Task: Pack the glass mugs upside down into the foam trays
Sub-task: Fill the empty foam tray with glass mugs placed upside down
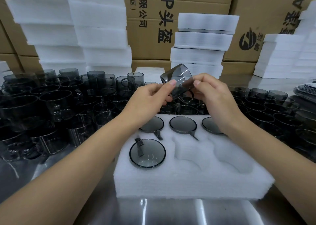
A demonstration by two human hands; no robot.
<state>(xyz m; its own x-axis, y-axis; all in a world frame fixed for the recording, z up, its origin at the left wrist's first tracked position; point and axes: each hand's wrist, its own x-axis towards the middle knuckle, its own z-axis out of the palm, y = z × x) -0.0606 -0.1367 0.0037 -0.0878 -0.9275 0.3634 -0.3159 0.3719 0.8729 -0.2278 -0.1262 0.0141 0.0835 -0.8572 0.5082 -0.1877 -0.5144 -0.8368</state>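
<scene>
mug (177, 80) aloft — between both hands (151, 96) (212, 97)

A smoky grey transparent glass mug (177, 78) hangs tilted above the far edge of a white rectangular foam tray (188, 182), pinched between the left hand (153, 96) and the right hand (213, 96). Three mugs (183, 124) sit base-up in the far row, the rightmost seemingly so, half hidden by the wrist. A fourth mug (147, 153) sits inverted in the near-left pocket.
</scene>
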